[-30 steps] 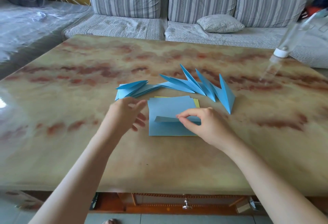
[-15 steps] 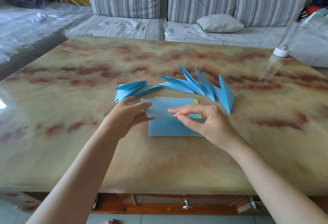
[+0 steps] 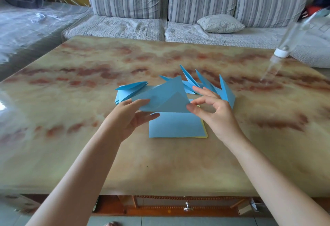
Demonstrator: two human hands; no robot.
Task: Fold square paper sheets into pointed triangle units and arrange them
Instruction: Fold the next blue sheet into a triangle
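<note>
A blue square sheet (image 3: pixel 164 97) is lifted above the table, bent with one corner pointing up. My left hand (image 3: pixel 128 118) pinches its left edge between thumb and fingers. My right hand (image 3: pixel 212 113) pinches its right corner with thumb and forefinger, the other fingers spread. Below it lies a flat stack of sheets (image 3: pixel 175 126), blue on top with yellow edges showing at the right. Behind, several folded blue pointed units (image 3: pixel 225 91) stand and lie in a row, with more at the left (image 3: pixel 132 87).
The marble-patterned table (image 3: pixel 89 154) has a clear plastic bottle (image 3: pixel 284 47) leaning at its far right. A striped sofa (image 3: pixel 160 11) with a small pillow (image 3: pixel 220 23) stands beyond the far edge. A drawer knob (image 3: pixel 187 208) shows under the near edge.
The top blue sheet has come off the stack: both hands took hold of it and raised it, one corner now pointing upward.
</note>
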